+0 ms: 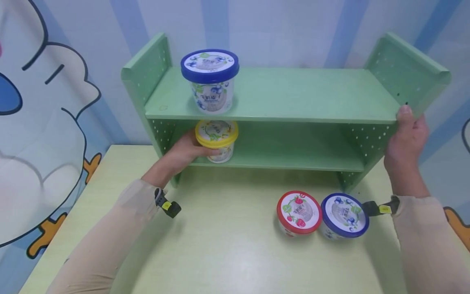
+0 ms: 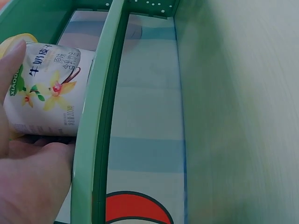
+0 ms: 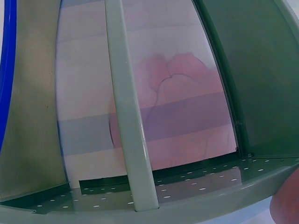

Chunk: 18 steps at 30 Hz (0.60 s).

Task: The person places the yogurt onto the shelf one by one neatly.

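Gripping vanilla cup (image 1: pixel 216 134) with left hand (image 1: pixel 183 152), left end of lower shelf (image 1: pixel 293 147); clasping rack side panel (image 1: pixel 409 75) with right hand (image 1: pixel 407 143). Judging first blueberry cup (image 1: pixel 213 96) shelved, upper left; strawberry cup (image 1: pixel 299 212) and second blueberry cup (image 1: pixel 345 214) not yet, near right on tabletop (image 1: pixel 220 237).

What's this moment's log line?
left hand: grips yellow-lidded tub at lower shelf; right hand: grips green shelf unit at right side; top shelf: blue-lidded tub; table: red-lidded tub, another blue-lidded tub

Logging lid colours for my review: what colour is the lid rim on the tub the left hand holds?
Lid rim: yellow, best seen in the head view.
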### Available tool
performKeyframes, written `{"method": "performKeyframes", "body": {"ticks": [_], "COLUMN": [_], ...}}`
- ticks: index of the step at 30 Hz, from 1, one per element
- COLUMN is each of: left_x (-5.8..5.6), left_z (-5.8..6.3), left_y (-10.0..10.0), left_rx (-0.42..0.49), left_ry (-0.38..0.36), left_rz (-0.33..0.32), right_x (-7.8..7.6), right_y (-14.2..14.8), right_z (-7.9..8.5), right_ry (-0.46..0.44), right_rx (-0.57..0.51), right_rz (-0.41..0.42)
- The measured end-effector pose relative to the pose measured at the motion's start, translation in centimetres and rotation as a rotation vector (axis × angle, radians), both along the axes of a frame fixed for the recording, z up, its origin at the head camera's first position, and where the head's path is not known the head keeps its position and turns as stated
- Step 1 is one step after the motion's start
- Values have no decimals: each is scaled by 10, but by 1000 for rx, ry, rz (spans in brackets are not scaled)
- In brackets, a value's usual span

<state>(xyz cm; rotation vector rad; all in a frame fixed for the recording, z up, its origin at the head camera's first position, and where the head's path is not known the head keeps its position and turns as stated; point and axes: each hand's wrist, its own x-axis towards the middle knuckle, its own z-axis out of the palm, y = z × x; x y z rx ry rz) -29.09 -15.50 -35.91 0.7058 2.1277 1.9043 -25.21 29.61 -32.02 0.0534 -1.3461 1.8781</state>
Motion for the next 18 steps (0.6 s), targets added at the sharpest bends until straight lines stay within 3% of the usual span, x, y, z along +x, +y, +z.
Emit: {"method": "performKeyframes", "body": {"ticks": [9,18], "left_x": [-1,-1], "left_z": [3,4], "left_y": [-2,-1], "left_rx": [-14,-30], "left_ry": [-27,-35], "left_rz": [-11,-17], "right_x": [0,1], "right_y": [-1,-1], "right_z": [1,2], "right_ry": [19,-29], "right_rx": [-9,-29], "right_rz": [13,-16]}}
